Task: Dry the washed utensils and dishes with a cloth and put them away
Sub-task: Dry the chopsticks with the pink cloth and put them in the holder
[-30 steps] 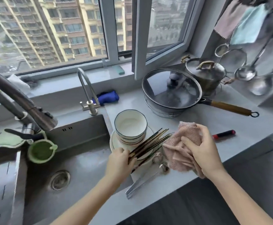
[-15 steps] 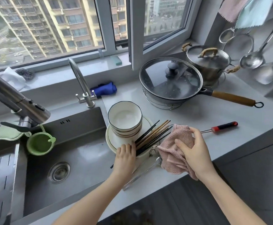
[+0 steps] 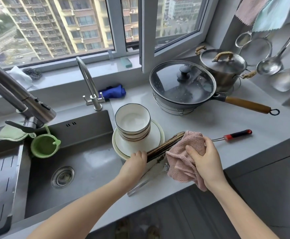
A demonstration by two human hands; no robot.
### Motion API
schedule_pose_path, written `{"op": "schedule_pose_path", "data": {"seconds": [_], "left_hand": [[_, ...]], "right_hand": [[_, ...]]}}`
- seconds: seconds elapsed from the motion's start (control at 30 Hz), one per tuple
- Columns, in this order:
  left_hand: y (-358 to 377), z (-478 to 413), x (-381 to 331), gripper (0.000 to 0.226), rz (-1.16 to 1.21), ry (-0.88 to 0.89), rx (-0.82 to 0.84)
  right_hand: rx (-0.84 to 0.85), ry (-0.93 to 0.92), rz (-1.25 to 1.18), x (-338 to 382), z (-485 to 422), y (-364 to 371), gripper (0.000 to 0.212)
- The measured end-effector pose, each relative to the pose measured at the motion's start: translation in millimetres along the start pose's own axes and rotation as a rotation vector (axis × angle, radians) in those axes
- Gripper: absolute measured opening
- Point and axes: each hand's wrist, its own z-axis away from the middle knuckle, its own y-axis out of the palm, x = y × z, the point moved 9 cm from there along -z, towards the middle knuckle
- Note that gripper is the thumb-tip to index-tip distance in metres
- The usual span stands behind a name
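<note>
While the left hand (image 3: 134, 161) grips the near end of a bundle of chopsticks (image 3: 159, 150), the right hand (image 3: 204, 157) clasps a pink cloth (image 3: 184, 156) folded over their far part. The bundle lies tilted across the rim of a white plate (image 3: 156, 135), which carries a stack of bowls (image 3: 132, 119) on the tabletop (image 3: 209, 128) just beside the sink (image 3: 89, 163). A red-handled utensil (image 3: 237, 134) lies beyond the right hand.
</note>
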Motion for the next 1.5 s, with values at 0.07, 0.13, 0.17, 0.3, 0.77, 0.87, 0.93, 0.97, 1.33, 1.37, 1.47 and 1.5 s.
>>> {"op": "schedule_pose_path", "data": {"seconds": [0.07, 0.13, 0.17, 0.3, 0.77, 0.87, 0.93, 0.97, 1.33, 1.37, 1.47, 1.5], "left_hand": [[5, 0, 3, 0.044, 0.148, -0.039, 0.02], [3, 3, 4, 0.019, 0.319, -0.075, 0.067], [-1, 5, 3, 0.005, 0.41, -0.077, 0.072], [-27, 17, -8, 0.023, 0.86, -0.1, 0.095], [-97, 104, 71, 0.045, 2.056, -0.289, 0.386], [-84, 137, 115, 0.044, 2.044, -0.325, 0.413], [-71, 158, 144, 0.039, 1.994, -0.317, 0.482], [-66, 164, 148, 0.037, 1.961, -0.307, 0.534], [8, 208, 216, 0.027, 2.022, -0.328, 0.701], [12, 204, 221, 0.028, 1.98, -0.352, 0.585], [20, 200, 234, 0.035, 1.79, -0.472, 0.279], [23, 200, 237, 0.038, 1.766, -0.503, 0.227]], "right_hand": [[-0.026, 0.016, -0.023, -4, 0, -4, 0.03], [-0.05, 0.04, -0.056, -9, 1, -7, 0.028], [-0.061, 0.052, -0.071, -11, 1, -8, 0.027], [-0.093, 0.053, -0.112, 1, 6, -13, 0.023], [0.087, 0.121, -0.557, 96, 65, 84, 0.015], [0.168, 0.163, -0.631, 107, 91, 156, 0.018], [0.228, 0.198, -0.718, 108, 105, 211, 0.022], [0.243, 0.213, -0.757, 105, 106, 226, 0.022], [0.151, 0.362, -0.782, 57, 143, 347, 0.052], [0.164, 0.364, -0.753, 55, 142, 352, 0.054], [0.218, 0.367, -0.717, 49, 142, 363, 0.057], [0.239, 0.365, -0.716, 47, 143, 365, 0.059]]}}
